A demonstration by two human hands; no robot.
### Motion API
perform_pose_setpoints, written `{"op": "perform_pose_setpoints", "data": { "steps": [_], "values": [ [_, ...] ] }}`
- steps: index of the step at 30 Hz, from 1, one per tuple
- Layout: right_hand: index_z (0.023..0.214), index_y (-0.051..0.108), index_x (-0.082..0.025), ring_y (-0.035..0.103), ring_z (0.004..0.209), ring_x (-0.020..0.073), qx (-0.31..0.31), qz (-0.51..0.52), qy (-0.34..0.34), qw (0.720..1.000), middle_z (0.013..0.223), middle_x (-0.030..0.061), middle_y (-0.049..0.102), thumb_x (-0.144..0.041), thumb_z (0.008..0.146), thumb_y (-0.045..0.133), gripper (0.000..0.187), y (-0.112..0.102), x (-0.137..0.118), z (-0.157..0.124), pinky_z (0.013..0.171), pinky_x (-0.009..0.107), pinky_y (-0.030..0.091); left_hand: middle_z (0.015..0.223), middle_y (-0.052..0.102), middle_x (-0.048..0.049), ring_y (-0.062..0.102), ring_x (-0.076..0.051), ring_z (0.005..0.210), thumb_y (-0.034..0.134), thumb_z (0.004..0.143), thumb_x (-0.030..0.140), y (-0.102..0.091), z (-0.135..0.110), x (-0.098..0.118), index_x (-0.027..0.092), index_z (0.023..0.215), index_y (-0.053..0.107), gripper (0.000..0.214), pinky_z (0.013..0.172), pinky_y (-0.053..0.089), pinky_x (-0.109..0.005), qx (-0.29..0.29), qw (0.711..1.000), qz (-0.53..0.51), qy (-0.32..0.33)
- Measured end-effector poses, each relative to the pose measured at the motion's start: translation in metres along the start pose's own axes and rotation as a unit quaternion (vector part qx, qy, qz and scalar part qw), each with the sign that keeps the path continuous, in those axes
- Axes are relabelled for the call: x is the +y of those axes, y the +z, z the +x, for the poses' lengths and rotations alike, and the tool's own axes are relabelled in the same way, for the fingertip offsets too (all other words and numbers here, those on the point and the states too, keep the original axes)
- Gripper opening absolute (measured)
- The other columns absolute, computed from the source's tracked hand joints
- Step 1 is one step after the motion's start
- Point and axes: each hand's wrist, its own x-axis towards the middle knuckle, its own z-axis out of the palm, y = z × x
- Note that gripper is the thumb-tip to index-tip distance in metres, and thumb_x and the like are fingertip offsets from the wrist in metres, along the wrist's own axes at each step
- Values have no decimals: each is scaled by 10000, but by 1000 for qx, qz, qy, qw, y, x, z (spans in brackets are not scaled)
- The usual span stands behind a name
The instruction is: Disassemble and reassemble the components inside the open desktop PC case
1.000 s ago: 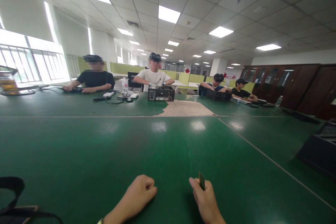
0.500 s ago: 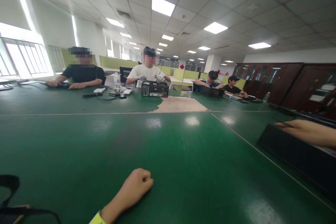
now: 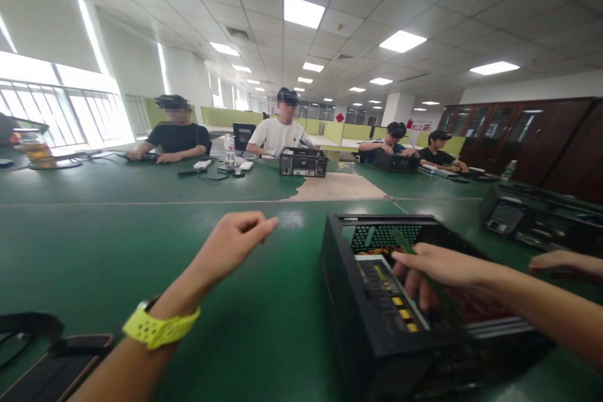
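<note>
My left hand (image 3: pixel 238 239) is held above the green table, left of an open black computer case (image 3: pixel 351 289). Its fingers are curled into a loose fist with the thumb along them, and nothing shows in it. My right hand (image 3: pixel 436 267) reaches into the case from the right, its fingers closed round a thin green RAM stick (image 3: pixel 402 241). The stick slants and is blurred; the hand hides its middle. Beside those fingers lies a power supply (image 3: pixel 391 295) with yellow markings, near coloured wires (image 3: pixel 377 252) and the perforated wall.
Another person's hand (image 3: pixel 560 260) lies at the right, near a second computer case (image 3: pixel 532 217). A phone (image 3: pixel 61 367) and black strap (image 3: pixel 31 323) are at lower left. Several people sit across the table (image 3: pixel 226 195); one has a computer case (image 3: pixel 304 163) before them.
The open computer case has come leftward into view from the right edge, with my right hand now inside it. My left hand has moved up and forward, still curled.
</note>
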Motion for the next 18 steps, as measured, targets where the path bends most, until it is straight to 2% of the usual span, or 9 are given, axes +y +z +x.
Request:
{"op": "perform_pose_setpoints", "data": {
  "steps": [1, 3, 4, 6, 8, 10, 14, 16, 18],
  "values": [
    [911, 648, -136, 609, 479, 143, -24, -51, -32, 998, 749, 104, 706, -511, 937, 233, 560, 8, -16, 10, 461, 240, 436, 518, 391, 59, 367, -78, 504, 444, 841, 465, -3, 14, 18, 168, 562, 446, 408, 525, 303, -212, -17, 999, 13, 35],
    [923, 655, -122, 614, 514, 145, -21, -212, -91, 973, 748, 104, 706, -421, 947, 206, 539, 19, -42, 33, 510, 243, 446, 560, 498, 32, 431, -88, 536, 416, 866, 421, 3, 42, 48, 153, 652, 566, 375, 538, 331, -211, -89, 988, 71, 107],
    [888, 671, -121, 625, 560, 160, -5, -283, -108, 953, 746, 108, 703, -395, 932, 260, 496, 23, -51, 44, 543, 251, 449, 604, 555, 13, 465, -95, 560, 401, 875, 390, 13, 54, 58, 153, 714, 615, 357, 550, 347, -215, -143, 973, 126, 134],
    [840, 700, -133, 646, 704, 210, 16, -357, -128, 925, 795, 116, 704, -353, 846, 458, 327, 31, -61, 64, 620, 268, 449, 736, 653, -29, 536, -118, 623, 426, 857, 344, 42, 70, 70, 175, 839, 678, 305, 577, 378, -226, -261, 917, 260, 152],
    [862, 715, -135, 643, 795, 252, 1, -383, -133, 914, 857, 122, 704, -258, 718, 604, 219, 37, -60, 79, 647, 279, 444, 852, 698, -76, 597, -163, 684, 546, 780, 339, 78, 75, 69, 186, 909, 706, 256, 590, 411, -245, -358, 851, 362, 127],
    [869, 724, -128, 644, 762, 244, -31, -401, -132, 906, 820, 102, 704, -190, 672, 624, 229, 41, -52, 87, 614, 265, 440, 912, 710, -120, 636, -223, 739, 678, 668, 319, 113, 75, 60, 174, 928, 723, 301, 597, 446, -266, -421, 809, 399, 100],
    [871, 735, -193, 638, 721, 162, -84, -399, -147, 901, 753, 1, 696, -308, 757, 603, 209, 44, -25, 96, 592, 195, 435, 921, 717, -141, 656, -263, 779, 736, 605, 200, 167, 68, 39, 148, 893, 740, 292, 648, 487, -296, -483, 771, 404, 92],
    [832, 737, -189, 643, 718, 166, -75, -413, -138, 897, 741, 11, 699, -322, 714, 655, 196, 49, -12, 98, 608, 201, 451, 836, 721, -139, 653, -254, 735, 742, 583, 144, 187, 67, 33, 125, 783, 745, 201, 646, 489, -294, -496, 763, 405, 89],
    [762, 734, -158, 655, 703, 201, -45, -435, -126, 890, 720, 64, 703, -254, 634, 711, 162, 58, -4, 100, 627, 243, 475, 699, 707, -96, 638, -224, 676, 755, 544, 100, 202, 69, 34, 138, 652, 727, 118, 625, 482, -269, -501, 761, 401, 88]
  ]
}}
